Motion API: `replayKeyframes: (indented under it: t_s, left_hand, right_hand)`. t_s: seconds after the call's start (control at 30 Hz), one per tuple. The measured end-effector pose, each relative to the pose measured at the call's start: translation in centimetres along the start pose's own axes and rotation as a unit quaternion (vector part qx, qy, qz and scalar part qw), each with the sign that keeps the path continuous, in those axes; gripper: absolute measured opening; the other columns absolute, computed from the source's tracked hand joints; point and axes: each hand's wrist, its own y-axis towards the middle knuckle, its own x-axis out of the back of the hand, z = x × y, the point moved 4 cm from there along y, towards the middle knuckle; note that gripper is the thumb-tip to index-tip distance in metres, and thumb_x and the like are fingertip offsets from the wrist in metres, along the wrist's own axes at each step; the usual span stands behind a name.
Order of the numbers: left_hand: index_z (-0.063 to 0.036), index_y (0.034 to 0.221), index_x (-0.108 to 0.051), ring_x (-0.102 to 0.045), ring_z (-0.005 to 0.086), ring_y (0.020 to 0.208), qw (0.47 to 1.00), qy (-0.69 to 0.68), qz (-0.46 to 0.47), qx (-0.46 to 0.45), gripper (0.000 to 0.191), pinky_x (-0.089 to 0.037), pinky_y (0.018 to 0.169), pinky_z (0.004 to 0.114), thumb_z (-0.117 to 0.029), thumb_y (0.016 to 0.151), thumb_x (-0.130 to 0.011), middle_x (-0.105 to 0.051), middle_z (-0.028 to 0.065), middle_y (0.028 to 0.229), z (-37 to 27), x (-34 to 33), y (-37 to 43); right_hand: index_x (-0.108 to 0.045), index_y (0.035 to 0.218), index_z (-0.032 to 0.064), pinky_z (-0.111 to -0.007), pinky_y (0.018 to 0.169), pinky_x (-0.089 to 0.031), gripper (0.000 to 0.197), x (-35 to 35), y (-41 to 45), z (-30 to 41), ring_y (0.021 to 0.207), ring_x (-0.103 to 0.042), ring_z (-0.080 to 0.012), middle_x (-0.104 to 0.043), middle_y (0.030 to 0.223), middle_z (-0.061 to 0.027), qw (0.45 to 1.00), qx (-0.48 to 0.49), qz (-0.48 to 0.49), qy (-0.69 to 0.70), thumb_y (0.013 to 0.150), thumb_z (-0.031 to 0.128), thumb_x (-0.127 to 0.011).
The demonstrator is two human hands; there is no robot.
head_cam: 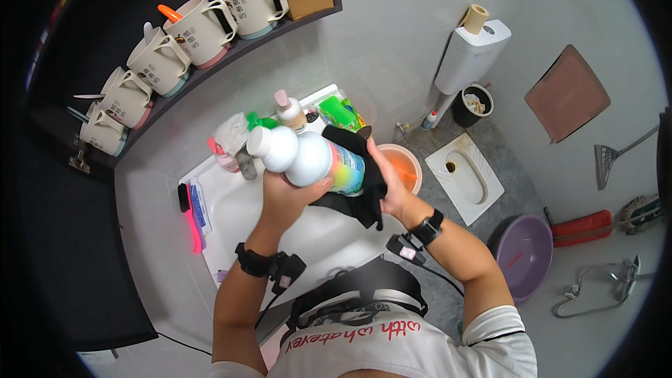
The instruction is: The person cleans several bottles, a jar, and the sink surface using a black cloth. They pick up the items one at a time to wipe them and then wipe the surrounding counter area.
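A large white plastic bottle with a colourful label is tilted above a white washbasin, its white cap towards the upper left. My left hand grips it from below near the middle, thumb across the label's edge. Against the bottle's base my right hand presses a black cloth, which hangs down behind and below the bottle. Part of that hand's fingers is hidden by the cloth.
Behind the basin stand a pump bottle and a green sponge. A pink-handled brush lies on the left rim. Several cups line the shelf above. A pink bucket and a squat toilet are at the right.
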Motion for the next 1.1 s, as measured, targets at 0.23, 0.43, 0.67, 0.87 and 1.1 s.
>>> replayKeyframes:
  t_s: [0.23,0.43,0.67,0.87,1.1]
  left_hand:
    - [0.0032,0.114,-0.047,-0.059,0.0174,0.093,0.996,-0.060,0.000,0.063,0.053,-0.050,0.082,0.031,-0.002,0.068,-0.075,-0.057,0.0096,0.103,2.2,-2.4,-0.2]
    - [0.0031,0.111,-0.048,-0.059,0.0166,0.088,0.994,-0.010,-0.108,-0.012,0.053,-0.049,0.078,0.029,-0.005,0.067,-0.076,-0.059,0.0091,0.101,3.7,-3.1,-0.7]
    - [0.0013,0.116,-0.045,-0.061,0.0224,0.095,0.990,0.129,-0.051,-0.016,0.071,-0.048,0.082,0.034,-0.018,0.059,-0.082,-0.061,0.0138,0.106,4.1,-0.8,-0.8]
    - [0.0006,0.122,-0.041,-0.057,0.0243,0.105,0.987,0.129,0.081,0.043,0.079,-0.044,0.089,0.036,-0.015,0.055,-0.081,-0.056,0.0147,0.114,3.1,-3.7,-1.8]
    - [0.0018,0.122,-0.041,-0.058,0.0225,0.103,0.990,0.123,0.038,-0.065,0.064,-0.045,0.086,0.033,-0.021,0.072,-0.074,-0.058,0.0154,0.112,3.0,-2.1,-0.6]
  right_hand:
    - [-0.042,0.129,0.0037,-0.036,0.086,-0.048,0.058,-0.9,-0.3,0.1,0.101,-0.059,-0.0243,-0.057,0.115,-0.0136,0.997,0.072,-0.016,-0.022,0.092,0.048,-0.042]
    - [-0.044,0.127,0.0009,-0.030,0.092,-0.041,0.047,-0.6,-0.1,-0.5,0.106,-0.053,-0.0165,-0.054,0.119,-0.0100,0.980,0.126,-0.095,-0.122,0.095,0.036,-0.043]
    - [-0.041,0.130,-0.0037,-0.031,0.086,-0.043,0.044,-2.5,-4.6,3.2,0.101,-0.056,-0.0210,-0.056,0.114,-0.0173,0.740,0.205,-0.162,-0.619,0.096,0.025,-0.043]
    - [-0.041,0.130,-0.0025,-0.026,0.091,-0.039,0.051,-9.3,-1.6,6.4,0.102,-0.052,-0.0137,-0.056,0.115,-0.0073,0.893,0.126,0.043,-0.430,0.099,0.037,-0.029]
    - [-0.042,0.134,0.0056,-0.046,0.107,-0.021,0.052,-10.0,-4.3,3.1,0.130,-0.027,-0.0420,-0.024,0.145,-0.0225,0.539,0.498,0.080,-0.675,0.084,0.017,-0.052]
